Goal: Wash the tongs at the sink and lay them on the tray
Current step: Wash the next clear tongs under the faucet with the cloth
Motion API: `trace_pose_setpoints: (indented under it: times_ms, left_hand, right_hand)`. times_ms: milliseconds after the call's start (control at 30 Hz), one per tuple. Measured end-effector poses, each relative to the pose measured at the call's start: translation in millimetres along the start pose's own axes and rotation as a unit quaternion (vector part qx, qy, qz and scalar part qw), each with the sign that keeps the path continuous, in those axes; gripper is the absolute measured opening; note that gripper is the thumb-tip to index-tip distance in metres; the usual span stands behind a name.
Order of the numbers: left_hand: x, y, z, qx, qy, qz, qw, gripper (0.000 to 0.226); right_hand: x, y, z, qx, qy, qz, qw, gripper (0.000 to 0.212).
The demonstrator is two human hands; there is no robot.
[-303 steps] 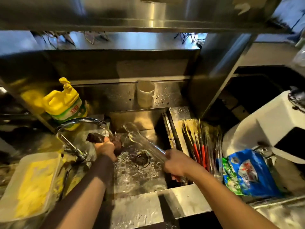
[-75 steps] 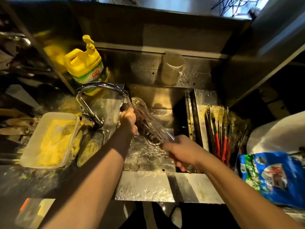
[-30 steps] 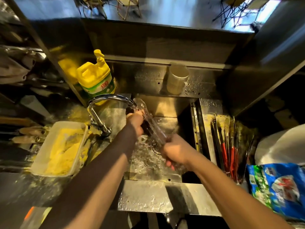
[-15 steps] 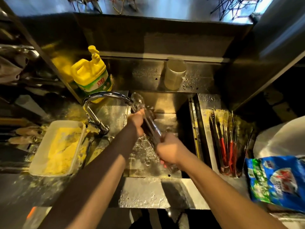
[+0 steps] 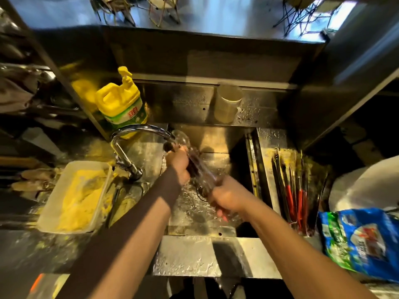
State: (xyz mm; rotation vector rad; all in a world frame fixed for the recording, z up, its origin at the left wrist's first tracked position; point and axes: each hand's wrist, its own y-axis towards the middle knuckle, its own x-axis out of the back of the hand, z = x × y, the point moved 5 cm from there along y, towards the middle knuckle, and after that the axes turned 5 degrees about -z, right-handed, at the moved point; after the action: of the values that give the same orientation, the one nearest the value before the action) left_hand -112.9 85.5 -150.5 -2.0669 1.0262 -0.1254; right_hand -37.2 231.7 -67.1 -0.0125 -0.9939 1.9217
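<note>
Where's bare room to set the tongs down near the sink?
Bare steel: front ledge below the sink, and the strip behind the tray. Tray is crowded with red-handled utensils; the left counter holds a tub.

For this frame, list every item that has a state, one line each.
tongs: held over the sink, tip at the spout
right hand: grips the tongs' handle end
left hand: holds a dark scrubber against the tongs
faucet: flow hard to tell
washed tongs: lying on the tray
cup: upright
</note>
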Motion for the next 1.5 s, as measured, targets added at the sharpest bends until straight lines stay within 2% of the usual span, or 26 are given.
trace_pose_setpoints:
  times_ms: [67, 100, 200, 267, 333, 533, 733, 767, 833, 933, 1000, 1067, 1167, 1267, 1367, 1500]
  left_hand:
    - [-1.6, -3.2, -2.1, 0.005, 0.014, 0.026, 1.0, 0.024]
    - [1.1, -0.9, -5.7, 0.006, 0.018, 0.013, 1.0, 0.022]
    - [25.4, 15.7, -28.6, -0.05, 0.013, -0.097, 0.994, 0.022]
    - [44.2, 21.4, -40.6, -0.07, 0.035, -0.181, 0.98, 0.039]
    - [58.0, 25.7, -38.3, -0.065, 0.071, -0.22, 0.971, 0.05]
    - [52.9, 21.5, -6.9, -0.024, 0.067, -0.06, 0.996, 0.04]
    - [38.7, 0.8, 7.3, 0.017, 0.099, 0.002, 0.995, 0.024]
    - [36.0, -2.3, 8.0, 0.02, 0.102, 0.011, 0.994, 0.023]
    - [30.6, -9.5, 6.9, 0.017, 0.114, 0.027, 0.993, 0.027]
    - [22.0, -17.9, 5.2, 0.002, 0.132, 0.045, 0.99, 0.031]
    - [15.9, -24.8, 7.1, 0.005, 0.135, 0.058, 0.989, 0.032]
    - [10.0, -32.2, 10.2, 0.016, 0.14, 0.062, 0.988, 0.035]
    - [-8.1, -46.6, 15.6, -0.002, 0.155, 0.067, 0.986, 0.034]
    - [-34.8, -66.7, 22.9, -0.038, 0.158, 0.084, 0.983, 0.019]
    - [-73.6, -91.8, 42.8, -0.058, 0.169, 0.114, 0.977, 0.009]
    - [-122.8, -133.6, 77.3, -0.051, 0.192, 0.164, 0.966, 0.008]
  right_hand:
    - [1.9, -1.6, 5.6, 0.005, 0.004, -0.007, 1.0, 0.011]
    - [3.1, -2.7, 7.4, 0.008, 0.006, -0.007, 1.0, 0.011]
    - [11.4, -17.2, 1.4, 0.001, -0.018, 0.001, 1.0, 0.02]
    - [22.2, -24.9, -6.9, -0.012, -0.013, -0.003, 1.0, 0.029]
    - [30.8, -26.7, -10.9, -0.027, 0.027, -0.021, 0.999, 0.032]
    - [21.8, -24.4, -8.1, -0.046, 0.112, -0.027, 0.992, 0.01]
    - [23.1, -21.6, -6.2, -0.067, 0.097, -0.075, 0.99, 0.037]
    - [25.1, -21.6, -5.2, -0.053, 0.063, -0.093, 0.992, 0.042]
    - [35.3, -22.7, 0.1, 0.003, -0.086, -0.16, 0.983, 0.057]
    - [52.3, -27.6, 2.9, 0.043, -0.349, -0.274, 0.895, 0.081]
    - [58.8, -29.3, 1.2, 0.057, -0.39, -0.301, 0.868, 0.086]
    - [65.4, -33.1, -2.3, 0.066, -0.366, -0.289, 0.882, 0.088]
    - [85.6, -42.5, -15.2, 0.064, -0.252, -0.26, 0.93, 0.085]
    - [103.1, -53.1, -34.5, 0.058, -0.116, -0.225, 0.966, 0.081]
    - [131.4, -76.0, -60.2, 0.069, -0.049, -0.232, 0.969, 0.075]
    - [167.1, -119.8, -92.2, 0.089, -0.065, -0.297, 0.949, 0.065]
